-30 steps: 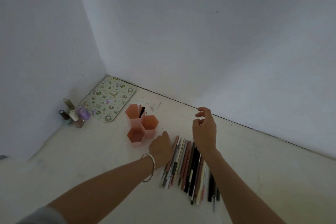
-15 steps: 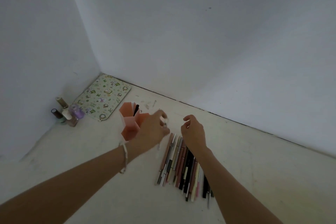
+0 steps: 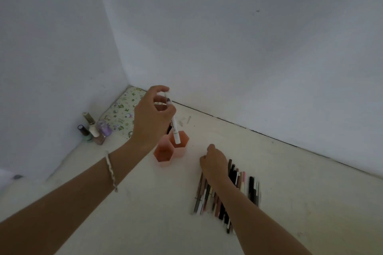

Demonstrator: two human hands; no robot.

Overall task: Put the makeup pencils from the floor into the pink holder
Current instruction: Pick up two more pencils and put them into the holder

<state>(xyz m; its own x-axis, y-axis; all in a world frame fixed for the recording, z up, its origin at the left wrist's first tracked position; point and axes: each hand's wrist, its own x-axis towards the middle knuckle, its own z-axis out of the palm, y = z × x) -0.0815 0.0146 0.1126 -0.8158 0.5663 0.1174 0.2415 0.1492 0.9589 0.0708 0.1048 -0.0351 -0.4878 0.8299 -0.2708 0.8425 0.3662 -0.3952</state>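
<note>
Left hand (image 3: 154,116) pinches a white makeup pencil (image 3: 175,130) upright, its lower tip over the pink hexagonal holder's (image 3: 182,147) right cell. At four o'clock from the holder, right hand (image 3: 214,162) rests curled on the floor's pencil row (image 3: 236,180); its grip can't be made out.

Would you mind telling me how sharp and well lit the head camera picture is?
Head view: dim, flat, bluish light with no glare; the white makeup pencil in the left hand is fairly sharp, while the row of pencils on the floor is smeared by motion blur; wide-angle distortion bends the wall edges.
</note>
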